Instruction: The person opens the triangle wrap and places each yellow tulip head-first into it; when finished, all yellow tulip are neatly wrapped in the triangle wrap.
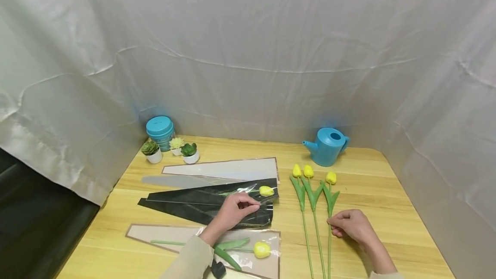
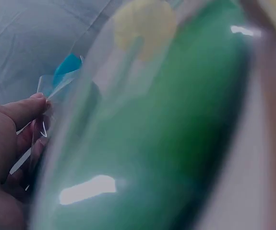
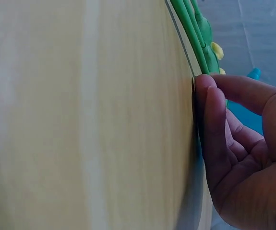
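My left hand (image 1: 235,211) pinches the clear film edge of a black flower sleeve (image 1: 178,196) between thumb and index finger. A yellow tulip (image 1: 266,190) lies in that sleeve. In the left wrist view the transparent film (image 2: 61,85) stands up from the fingertips, while a blurred green leaf (image 2: 176,129) covers much of the picture. On the right side, my right hand (image 1: 351,225) pinches the stem of the rightmost tulip (image 1: 331,178). The right wrist view has thumb and index finger together at the green stem (image 3: 190,36). Two more tulips (image 1: 308,171) lie just left of it.
Nearest me, a pinkish sleeve (image 1: 143,232) contains another yellow tulip (image 1: 261,249). Behind the black sleeve are a white sleeve (image 1: 232,167) and a grey one (image 1: 162,180). Small potted succulents (image 1: 153,154), a blue lidded container (image 1: 159,127) and a blue watering can (image 1: 328,147) stand farther back.
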Demonstrator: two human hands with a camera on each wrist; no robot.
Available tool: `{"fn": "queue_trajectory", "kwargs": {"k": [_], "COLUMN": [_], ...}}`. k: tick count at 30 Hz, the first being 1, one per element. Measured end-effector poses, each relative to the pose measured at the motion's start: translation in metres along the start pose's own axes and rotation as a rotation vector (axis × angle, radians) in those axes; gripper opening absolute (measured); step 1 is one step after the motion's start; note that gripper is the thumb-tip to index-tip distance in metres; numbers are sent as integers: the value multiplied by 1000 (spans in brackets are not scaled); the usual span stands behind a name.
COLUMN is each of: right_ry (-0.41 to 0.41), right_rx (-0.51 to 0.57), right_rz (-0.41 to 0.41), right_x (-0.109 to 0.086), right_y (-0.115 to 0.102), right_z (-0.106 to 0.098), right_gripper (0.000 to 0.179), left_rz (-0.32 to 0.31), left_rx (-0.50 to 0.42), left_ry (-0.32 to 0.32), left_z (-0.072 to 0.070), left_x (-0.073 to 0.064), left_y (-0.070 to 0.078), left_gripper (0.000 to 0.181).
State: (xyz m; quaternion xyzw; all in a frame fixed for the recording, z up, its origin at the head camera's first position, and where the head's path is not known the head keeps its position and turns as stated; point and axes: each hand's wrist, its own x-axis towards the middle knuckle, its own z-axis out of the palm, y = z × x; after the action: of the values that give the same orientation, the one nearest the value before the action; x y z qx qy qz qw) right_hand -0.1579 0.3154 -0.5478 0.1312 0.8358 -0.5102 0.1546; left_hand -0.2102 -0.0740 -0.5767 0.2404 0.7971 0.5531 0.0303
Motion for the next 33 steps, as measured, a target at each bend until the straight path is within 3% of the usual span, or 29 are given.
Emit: {"fn": "queue_trajectory", "kwargs": {"k": [5, 17, 25, 33], "right_ry": [17, 75, 114, 201], "right_rx": [54, 118, 172, 276], "right_rz": [0, -41, -120, -223], "right_x": [-4, -14, -21, -27], "right_y": [-1, -13, -26, -41], "right_z": [-2, -10, -15, -11], "right_gripper": [21, 29, 37, 32], "left_rz": [48, 55, 49, 74], "left_rx": [-21, -44, -44, -40], "left_ry": [13, 36, 55, 81], "left_z": [-5, -11, -14, -15], "left_x": [1, -3, -3, -3], "left_y": [10, 16, 22, 24], "left_gripper": [13, 13, 14, 12]}}
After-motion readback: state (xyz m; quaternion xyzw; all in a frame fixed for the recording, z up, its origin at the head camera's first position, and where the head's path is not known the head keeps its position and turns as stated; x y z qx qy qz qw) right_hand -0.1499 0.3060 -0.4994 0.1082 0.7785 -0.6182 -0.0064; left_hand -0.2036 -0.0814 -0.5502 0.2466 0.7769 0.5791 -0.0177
